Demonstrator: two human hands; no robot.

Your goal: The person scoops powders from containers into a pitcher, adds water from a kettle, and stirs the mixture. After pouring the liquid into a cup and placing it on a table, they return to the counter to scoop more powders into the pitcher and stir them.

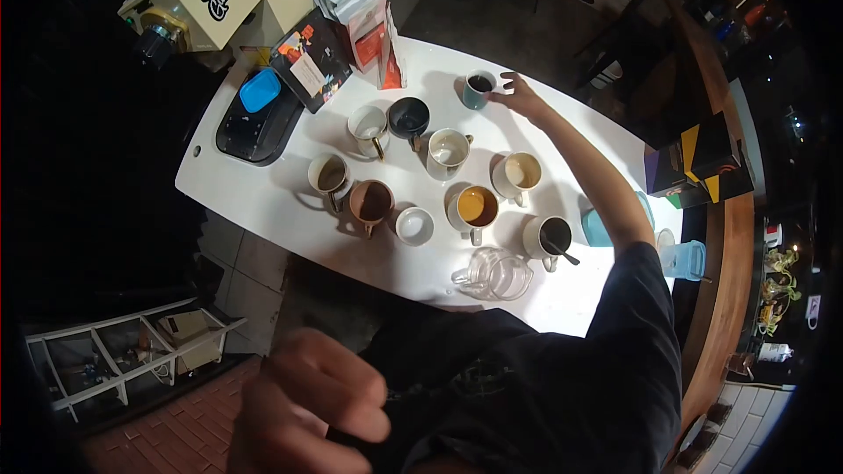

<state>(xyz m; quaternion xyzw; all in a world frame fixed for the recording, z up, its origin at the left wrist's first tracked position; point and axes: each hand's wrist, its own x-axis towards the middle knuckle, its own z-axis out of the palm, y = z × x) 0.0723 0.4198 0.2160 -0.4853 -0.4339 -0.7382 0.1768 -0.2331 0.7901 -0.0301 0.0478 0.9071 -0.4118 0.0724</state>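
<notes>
At the far side of the white table [290, 228], my right hand [524, 98] reaches out with fingers spread beside a teal cup [475, 93] of dark liquid. Its thumb tip is right at the cup's side. My left hand [312, 399] is up close to the camera, low in the view, with fingers curled; what it may hold is hidden. Between them stand several mugs, among them a black mug [409, 118], a brown mug [371, 203], a mug of amber liquid [475, 209] and a mug with a spoon [546, 238].
A glass jug [494, 274] and a small white cup [414, 226] are near the front edge. Back left are coffee bags [369, 31], a black scale [255, 133] with a blue lid [260, 90], and a cream machine [224, 0]. Dark boxes [702, 161] stand at right.
</notes>
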